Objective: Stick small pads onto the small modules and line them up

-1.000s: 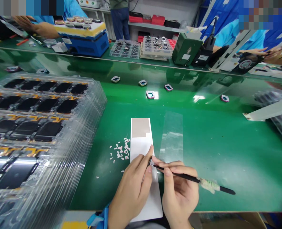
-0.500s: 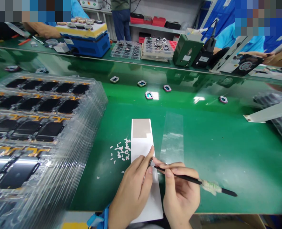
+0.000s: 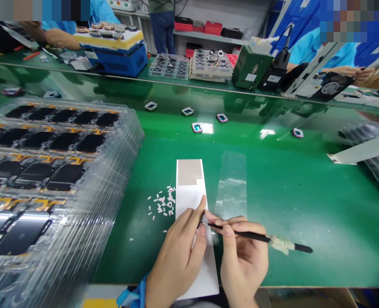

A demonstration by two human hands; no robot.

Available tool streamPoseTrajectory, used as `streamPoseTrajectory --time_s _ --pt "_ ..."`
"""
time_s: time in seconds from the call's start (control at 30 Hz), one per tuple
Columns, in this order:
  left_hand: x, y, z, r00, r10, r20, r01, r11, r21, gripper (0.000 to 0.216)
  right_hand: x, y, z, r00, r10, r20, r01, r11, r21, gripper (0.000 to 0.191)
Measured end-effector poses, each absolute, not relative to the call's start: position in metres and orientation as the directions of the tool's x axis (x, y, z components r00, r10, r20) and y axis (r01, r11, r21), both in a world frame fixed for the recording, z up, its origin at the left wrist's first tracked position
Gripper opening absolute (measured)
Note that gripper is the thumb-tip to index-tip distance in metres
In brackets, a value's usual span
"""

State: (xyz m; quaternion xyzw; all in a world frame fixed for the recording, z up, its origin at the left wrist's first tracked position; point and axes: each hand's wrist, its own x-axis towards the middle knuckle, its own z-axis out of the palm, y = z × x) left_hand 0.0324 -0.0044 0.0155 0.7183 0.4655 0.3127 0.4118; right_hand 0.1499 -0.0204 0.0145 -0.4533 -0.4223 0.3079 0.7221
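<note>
In front of me my left hand point(image 3: 179, 252) is closed, pinching a small dark piece point(image 3: 201, 219) between thumb and fingers; most of it is hidden. My right hand point(image 3: 244, 256) grips a slim black pointed tool point(image 3: 253, 235) with tape wrapped round its rear part. The tool's thin metal tip meets the dark piece at the left fingertips. Under the hands lies a long white card point(image 3: 189, 199) with a beige patch point(image 3: 189, 172) at its far end. Small pale scraps point(image 3: 165, 203) are scattered left of the card, and a clear plastic strip point(image 3: 232, 184) lies to its right.
Stacked clear trays point(image 3: 112, 162) holding dark watch screens rise at the left. Several small watch frames point(image 3: 197, 127) sit along the far strip. A white bracket point(image 3: 359, 149) juts in at right. Behind are a blue device point(image 3: 118, 60), a green box point(image 3: 251, 68) and co-workers' hands.
The tool's rear end has swung slightly up and to the left. The small watch frames on the far strip have shifted a little left. My left hand has hardly moved.
</note>
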Motion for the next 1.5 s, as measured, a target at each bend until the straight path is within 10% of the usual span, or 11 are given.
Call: streamPoseTrajectory --time_s 1.5 --pt "0.0331 -0.0043 0.0145 0.362 0.931 0.049 0.406 -0.204 0.891 0.052 0.1491 -0.0199 0.0161 0.473 0.820 0.322 -0.023 0.377 -0.926 0.015"
